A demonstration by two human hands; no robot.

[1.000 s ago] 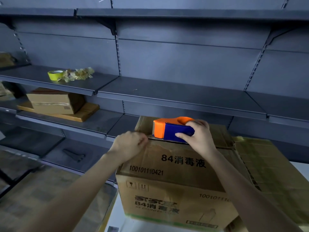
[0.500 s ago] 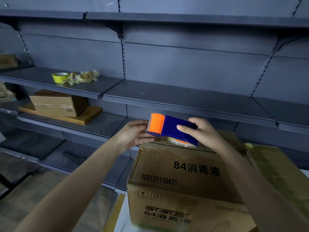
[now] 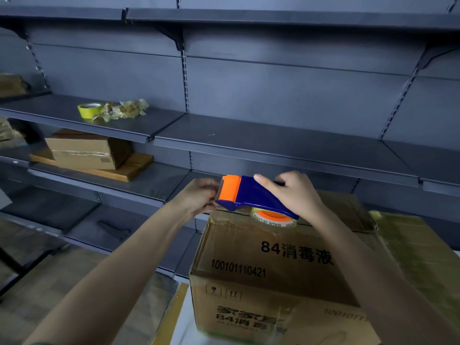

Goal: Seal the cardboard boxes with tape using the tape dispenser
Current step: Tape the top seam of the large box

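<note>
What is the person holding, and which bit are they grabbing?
The right hand grips the tape dispenser by its blue body. The left hand is at its orange toothed end; whether it pinches anything there is too blurred to tell.

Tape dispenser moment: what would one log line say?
right hand: grips tape dispenser over far edge of cardboard box | left hand: at its toothed orange end, grip unclear

Head view faces the shelves (image 3: 273, 145); looks down, close over the box (image 3: 273, 265).
</note>
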